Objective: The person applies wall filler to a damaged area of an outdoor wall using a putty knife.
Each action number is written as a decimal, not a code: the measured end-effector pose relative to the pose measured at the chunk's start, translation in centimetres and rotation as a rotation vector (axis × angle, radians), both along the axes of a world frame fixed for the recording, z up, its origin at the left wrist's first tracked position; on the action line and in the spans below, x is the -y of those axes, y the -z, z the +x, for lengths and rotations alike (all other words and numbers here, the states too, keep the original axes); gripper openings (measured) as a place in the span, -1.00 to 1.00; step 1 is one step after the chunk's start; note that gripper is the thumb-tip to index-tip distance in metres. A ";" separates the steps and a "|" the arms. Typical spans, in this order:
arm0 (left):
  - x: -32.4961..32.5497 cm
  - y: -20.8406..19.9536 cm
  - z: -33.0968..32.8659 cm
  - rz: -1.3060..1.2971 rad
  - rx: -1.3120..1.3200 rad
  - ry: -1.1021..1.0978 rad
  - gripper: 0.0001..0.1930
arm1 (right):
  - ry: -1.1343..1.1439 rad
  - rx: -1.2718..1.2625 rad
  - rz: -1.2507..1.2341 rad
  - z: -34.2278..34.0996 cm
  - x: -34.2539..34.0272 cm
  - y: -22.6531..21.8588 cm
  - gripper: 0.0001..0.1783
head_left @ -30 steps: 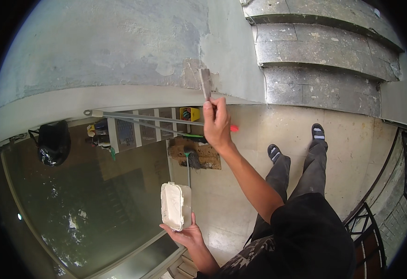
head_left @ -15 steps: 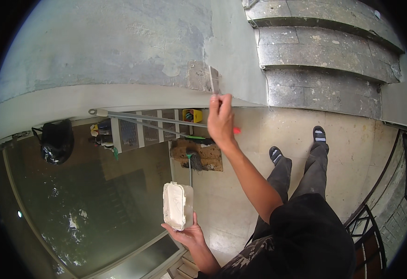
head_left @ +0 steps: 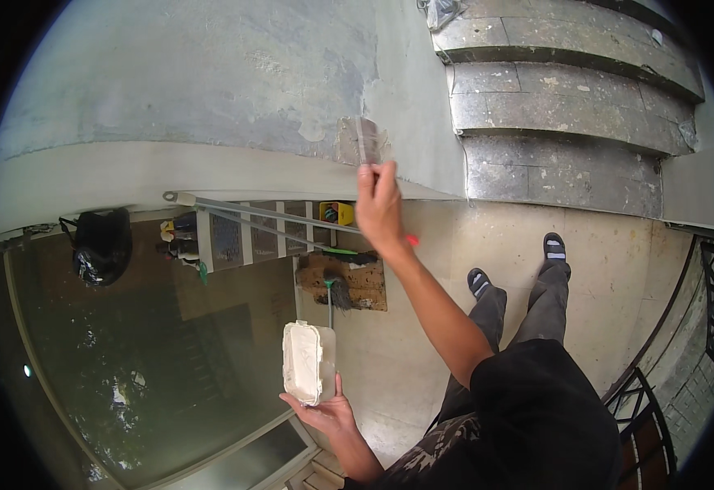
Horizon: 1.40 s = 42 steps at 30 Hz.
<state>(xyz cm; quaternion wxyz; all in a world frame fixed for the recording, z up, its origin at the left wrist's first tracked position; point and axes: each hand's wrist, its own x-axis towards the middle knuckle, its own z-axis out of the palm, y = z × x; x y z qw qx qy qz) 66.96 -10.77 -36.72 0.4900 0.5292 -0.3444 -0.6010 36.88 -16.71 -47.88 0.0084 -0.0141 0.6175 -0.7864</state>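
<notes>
My right hand (head_left: 380, 208) is closed round the handle of a putty knife (head_left: 368, 140), its broad blade against the lower part of the grey plastered wall (head_left: 210, 73). The blade is slightly smeared by motion and lies over a darker, rough patch near the wall's bottom edge. Lower down, my left hand (head_left: 329, 412) supports a rectangular plastic tub (head_left: 329, 363) from beneath, thumb up along its side. Pale, creamy filler (head_left: 301, 365) lines the tub, whose rim is crusted with the same stuff.
Stone steps (head_left: 561, 155) rise at the upper right. Below the wall stand a folded stepladder (head_left: 246, 237), a yellow container (head_left: 338, 213), a black bag (head_left: 101, 247) and a mop (head_left: 336, 290) on cardboard. A large glass pane (head_left: 202, 367) fills the lower left; a black metal railing (head_left: 638, 400) runs along the right.
The putty knife and my right hand have shifted slightly left along the wall, the blade turning flatter to the view. My left hand still holds the tub nearly in place.
</notes>
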 end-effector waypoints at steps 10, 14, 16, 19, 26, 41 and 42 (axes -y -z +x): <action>0.1 0.1 0.9 -0.008 -0.027 0.023 -0.33 | 0.148 0.098 -0.137 -0.9 -2.0 2.7 -0.74; -0.1 0.2 0.6 -0.002 -0.007 -0.003 -0.32 | 0.046 0.259 -0.279 0.0 -0.6 6.5 -0.71; -0.2 0.1 0.6 0.015 0.008 -0.016 -0.31 | 0.005 0.352 -0.521 0.4 -0.3 6.7 -0.70; -0.2 0.1 0.9 0.011 -0.006 -0.009 -0.32 | -0.032 0.383 -0.685 0.3 -0.4 5.9 -0.69; 0.0 0.1 1.2 -0.007 0.035 -0.045 -0.32 | -0.108 0.153 -0.639 1.2 -0.7 3.0 -0.69; -0.2 0.2 2.2 -0.010 0.067 0.008 -0.24 | -0.083 0.338 -0.701 -1.3 -0.9 7.0 -0.63; -0.3 0.2 2.0 -0.006 0.066 -0.006 -0.24 | -0.086 0.316 -0.699 -1.2 -0.9 6.9 -0.63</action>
